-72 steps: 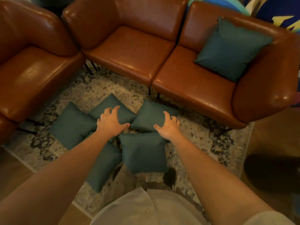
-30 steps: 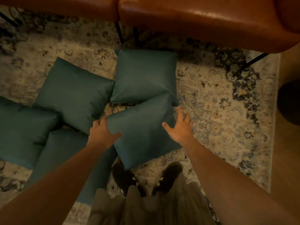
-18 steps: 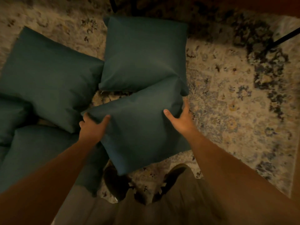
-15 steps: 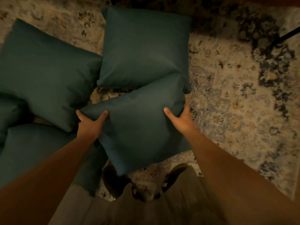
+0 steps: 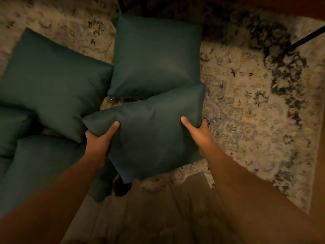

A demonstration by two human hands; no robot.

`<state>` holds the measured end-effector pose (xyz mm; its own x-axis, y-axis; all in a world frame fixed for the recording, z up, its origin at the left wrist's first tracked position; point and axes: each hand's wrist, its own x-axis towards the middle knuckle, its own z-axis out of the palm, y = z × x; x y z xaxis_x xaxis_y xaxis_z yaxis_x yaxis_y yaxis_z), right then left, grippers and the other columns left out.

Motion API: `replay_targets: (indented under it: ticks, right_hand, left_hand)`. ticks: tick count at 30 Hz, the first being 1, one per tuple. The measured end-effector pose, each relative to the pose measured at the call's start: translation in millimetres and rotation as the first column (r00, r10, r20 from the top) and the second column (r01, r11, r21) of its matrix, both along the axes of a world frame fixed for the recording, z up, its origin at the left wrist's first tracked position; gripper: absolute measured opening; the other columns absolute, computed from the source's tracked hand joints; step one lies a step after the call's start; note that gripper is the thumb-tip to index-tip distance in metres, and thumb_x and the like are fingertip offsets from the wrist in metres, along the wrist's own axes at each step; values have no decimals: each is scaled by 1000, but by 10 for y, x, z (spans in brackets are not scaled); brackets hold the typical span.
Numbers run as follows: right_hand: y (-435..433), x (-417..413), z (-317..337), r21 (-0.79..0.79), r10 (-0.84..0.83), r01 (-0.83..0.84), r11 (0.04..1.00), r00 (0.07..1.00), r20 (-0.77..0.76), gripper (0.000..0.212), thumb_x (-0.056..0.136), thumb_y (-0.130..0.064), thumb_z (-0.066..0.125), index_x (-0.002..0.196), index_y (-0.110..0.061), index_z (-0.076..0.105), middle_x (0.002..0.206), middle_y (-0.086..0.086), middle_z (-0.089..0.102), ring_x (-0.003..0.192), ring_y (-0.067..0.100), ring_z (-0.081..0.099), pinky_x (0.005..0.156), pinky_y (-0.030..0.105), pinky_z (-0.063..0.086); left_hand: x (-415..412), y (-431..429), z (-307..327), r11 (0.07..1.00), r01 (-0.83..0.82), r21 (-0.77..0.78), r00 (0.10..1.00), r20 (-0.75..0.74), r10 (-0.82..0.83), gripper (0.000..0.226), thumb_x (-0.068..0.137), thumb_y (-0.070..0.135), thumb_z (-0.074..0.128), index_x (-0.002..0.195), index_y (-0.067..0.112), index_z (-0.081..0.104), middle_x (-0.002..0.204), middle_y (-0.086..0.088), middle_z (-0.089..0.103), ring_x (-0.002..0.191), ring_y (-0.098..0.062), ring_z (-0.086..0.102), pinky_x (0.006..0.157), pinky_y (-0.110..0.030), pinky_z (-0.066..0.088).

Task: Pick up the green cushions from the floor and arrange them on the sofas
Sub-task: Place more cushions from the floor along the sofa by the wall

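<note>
Gripping the nearest green cushion by both sides, the person now has it firmly; a moment ago the hands were only closing on its edges. The left hand pinches the left edge and the right hand pinches the right edge. Each grip has its thumb on top and its fingers tucked under, out of sight. The cushion looks a bit tipped up, so I think the lift has begun and the walk to a sofa comes next. Its far corner lies over the far cushion. The left cushion and the low cushion wait beside it. All lie on a pale, flowery rug. A black sofa leg shows top right.
</note>
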<state>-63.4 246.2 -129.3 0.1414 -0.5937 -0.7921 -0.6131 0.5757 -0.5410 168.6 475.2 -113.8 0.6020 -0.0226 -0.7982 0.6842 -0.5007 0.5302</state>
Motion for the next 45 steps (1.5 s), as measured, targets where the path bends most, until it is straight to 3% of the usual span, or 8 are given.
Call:
replay_targets:
  ticks: [16, 21, 26, 31, 34, 36, 41, 45]
  right_hand:
    - [-156, 14, 2940, -23, -139, 144, 989, 980, 142, 98, 83, -63, 83, 162, -24, 40, 151, -3, 58, 143, 27, 54, 118, 45, 46]
    - [-170, -75, 3914, -78, -159, 180, 981, 963, 219, 150, 40, -101, 77, 165, -29, 38, 159, -4, 54, 146, 28, 53, 124, 55, 42]
    - [-279, -43, 4823, -185, -176, 194, 963, 978, 108, 88, 88, -82, 61, 151, -21, 54, 142, 1, 64, 134, 31, 60, 114, 48, 49]
    - [-585, -53, 5562, -227, -228, 206, 952, 971, -74, 104, 96, -88, 36, 152, -2, 54, 152, 22, 58, 137, 42, 57, 110, 46, 45]
    - [-847, -115, 5755, -139, -220, 222, 965, 975, 26, 128, 73, -102, 50, 155, -4, 53, 154, 18, 58, 135, 41, 60, 115, 49, 49]
    - [-1051, -121, 5624, -90, -189, 194, 977, 980, 61, 146, 42, -108, 59, 152, -12, 60, 147, 13, 66, 125, 38, 67, 111, 53, 53]
    - [-798, 32, 6608, 27, -49, 45, 999, 988, 145, 64, 83, -68, 74, 126, -21, 73, 119, 5, 74, 109, 31, 67, 92, 47, 51]
    - [-796, -72, 6833, 38, 27, -42, 998, 945, 326, 34, 96, -49, 69, 116, -23, 79, 92, 3, 72, 92, 27, 64, 92, 47, 53]
  left_hand:
    - [354, -402, 2960, 969, 248, -1, 916, 326, -234, 121, 39, 80, 94, 139, 31, 46, 132, 8, 65, 121, -22, 65, 102, -54, 56]
    - [342, -612, 4015, 944, 326, 61, 841, 437, -318, 119, 47, 81, 90, 142, 21, 49, 135, 0, 65, 127, -27, 62, 110, -49, 50]
    - [378, -932, 5032, 922, 382, 58, 830, 418, -370, 123, 39, 88, 87, 136, 16, 61, 129, 1, 70, 120, -24, 67, 103, -43, 55]
    - [545, -1102, 6051, 773, 585, -246, 786, 407, -465, 101, 36, 80, 91, 115, 20, 77, 90, 12, 80, 76, -2, 72, 66, -17, 57]
    - [679, -934, 6386, 652, 672, -350, 740, 348, -575, 95, 57, 57, 94, 142, 53, 52, 121, 15, 76, 107, -11, 72, 88, -24, 58]
    - [721, -847, 6493, 626, 704, -336, 710, 324, -626, 111, 56, 57, 96, 151, 58, 38, 125, 13, 76, 108, -15, 75, 77, -26, 62]
    - [963, -707, 6790, 803, 533, -267, 846, 199, -495, 107, 71, 58, 89, 160, 29, 39, 131, -10, 71, 100, -30, 77, 76, -44, 64]
    - [1131, -511, 7025, 804, 442, -397, 878, 9, -479, 49, 74, 50, 77, 106, 14, 84, 108, -13, 80, 82, -25, 80, 71, -41, 67]
